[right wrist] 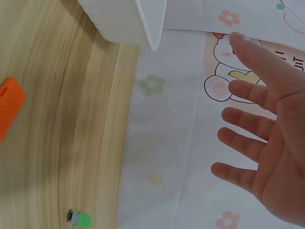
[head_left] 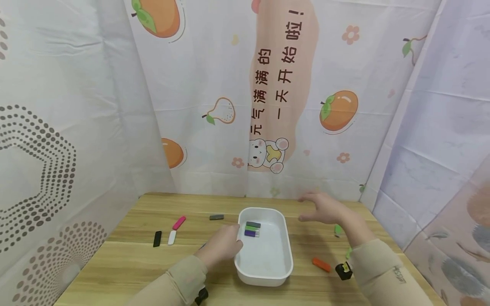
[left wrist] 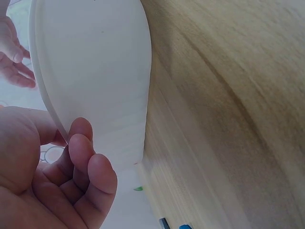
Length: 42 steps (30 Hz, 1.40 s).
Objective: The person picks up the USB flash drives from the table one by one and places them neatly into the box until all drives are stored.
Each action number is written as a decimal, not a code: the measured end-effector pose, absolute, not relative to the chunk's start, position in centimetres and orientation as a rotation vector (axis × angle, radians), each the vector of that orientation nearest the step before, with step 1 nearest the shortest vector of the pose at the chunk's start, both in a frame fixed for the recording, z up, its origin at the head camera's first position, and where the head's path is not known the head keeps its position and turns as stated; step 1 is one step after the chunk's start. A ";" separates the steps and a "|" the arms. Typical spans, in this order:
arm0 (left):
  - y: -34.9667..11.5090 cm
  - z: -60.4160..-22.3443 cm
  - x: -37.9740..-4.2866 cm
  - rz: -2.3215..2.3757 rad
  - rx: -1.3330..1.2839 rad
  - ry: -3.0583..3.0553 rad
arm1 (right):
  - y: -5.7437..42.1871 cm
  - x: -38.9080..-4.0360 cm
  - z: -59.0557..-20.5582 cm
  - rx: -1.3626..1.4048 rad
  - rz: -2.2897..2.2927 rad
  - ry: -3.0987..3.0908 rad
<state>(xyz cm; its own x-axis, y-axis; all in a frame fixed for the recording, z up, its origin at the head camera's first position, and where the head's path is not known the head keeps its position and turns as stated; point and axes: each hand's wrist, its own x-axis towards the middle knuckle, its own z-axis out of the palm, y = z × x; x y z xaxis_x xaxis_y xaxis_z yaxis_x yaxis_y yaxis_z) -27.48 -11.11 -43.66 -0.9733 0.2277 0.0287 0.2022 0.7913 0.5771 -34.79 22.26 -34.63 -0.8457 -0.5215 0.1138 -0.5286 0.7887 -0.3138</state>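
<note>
A white plastic bin (head_left: 264, 246) stands on the wooden table. Along its far left inside lie a grey USB stick (head_left: 253, 224), a green USB stick (head_left: 251, 228) and a purple USB stick (head_left: 250, 233), side by side. My left hand (head_left: 223, 242) pinches the bin's left rim, thumb on one side and curled fingers on the other, as the left wrist view shows. Over the table to the right of the bin, my right hand (head_left: 323, 208) hovers with fingers spread and nothing in them. In the right wrist view its palm (right wrist: 286, 143) is bare.
Left of the bin lie black (head_left: 157, 239), white (head_left: 172, 237), pink (head_left: 179, 223) and grey (head_left: 216, 217) sticks. On the right are an orange stick (head_left: 321, 264), a green USB stick (right wrist: 83, 219) and a small black object (head_left: 343, 270). A printed curtain (head_left: 214, 178) hangs behind the table.
</note>
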 end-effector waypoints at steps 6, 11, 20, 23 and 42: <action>-11.2 -43.8 -27.5 0.951 0.339 2.927 | 22.9 -34.3 -34.9 0.853 0.495 -2.980; -11.2 -43.9 -27.5 0.932 0.358 2.941 | 23.6 -33.7 -35.4 0.846 0.536 -2.998; -11.1 -43.7 -27.4 0.929 0.360 2.935 | 25.5 -32.8 -36.9 0.875 0.495 -2.985; -11.1 -43.6 -27.5 0.930 0.359 2.936 | 26.1 -32.6 -37.3 0.884 0.488 -2.980; -11.2 -43.9 -27.7 0.925 0.364 2.944 | 28.2 -31.3 -40.1 1.019 0.570 -2.973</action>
<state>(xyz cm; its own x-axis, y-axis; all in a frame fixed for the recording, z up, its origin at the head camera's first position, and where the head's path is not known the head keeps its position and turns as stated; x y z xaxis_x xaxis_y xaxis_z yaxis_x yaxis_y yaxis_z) -27.69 -11.18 -43.94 -0.9719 0.2322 0.0375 0.2119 0.7953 0.5679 -31.28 28.17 -40.10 -0.7953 -0.6027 0.0650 -0.5840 0.7331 -0.3484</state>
